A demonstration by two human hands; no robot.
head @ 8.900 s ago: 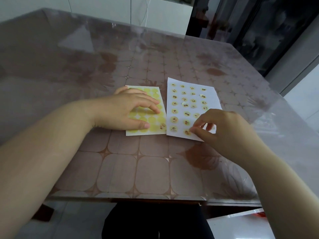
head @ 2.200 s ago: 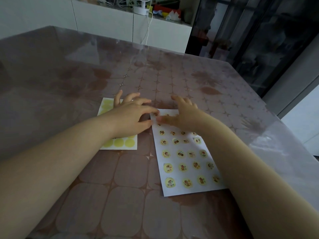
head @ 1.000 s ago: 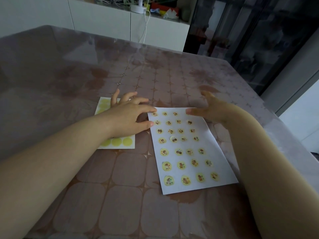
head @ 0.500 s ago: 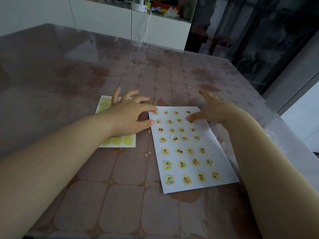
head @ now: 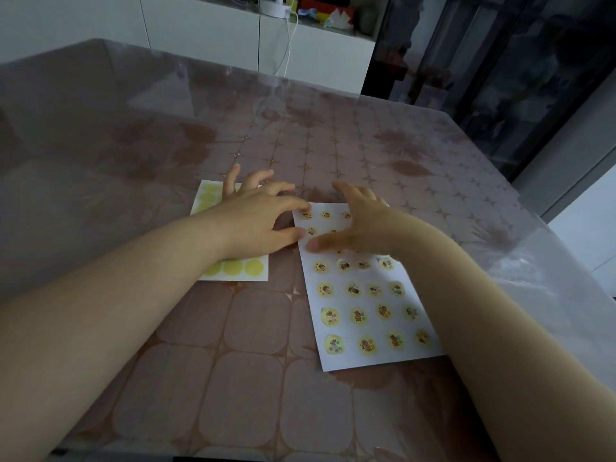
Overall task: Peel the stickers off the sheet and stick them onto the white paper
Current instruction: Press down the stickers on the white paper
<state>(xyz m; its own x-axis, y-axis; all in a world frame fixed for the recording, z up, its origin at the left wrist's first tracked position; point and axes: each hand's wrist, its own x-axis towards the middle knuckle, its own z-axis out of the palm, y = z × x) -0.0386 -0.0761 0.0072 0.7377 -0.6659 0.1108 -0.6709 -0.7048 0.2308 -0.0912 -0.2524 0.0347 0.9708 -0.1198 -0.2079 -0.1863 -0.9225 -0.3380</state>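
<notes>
Four near rows of stickers (head: 333, 343) lay uncovered on the white paper (head: 375, 328), which sat on the glossy bench (head: 253, 328). Farther up, the right hand (head: 360, 225) lay spread and flat over the paper's far rows, pinching nothing. A sideways push there would likely skate the paper across that slick cover or scuff a sticker's edge loose. Beside it the left hand (head: 256, 225), fingers loosely splayed, rested on the sticker sheet (head: 233, 268). Its thumb, close by the paper's edge, could nudge the paper askew.
</notes>
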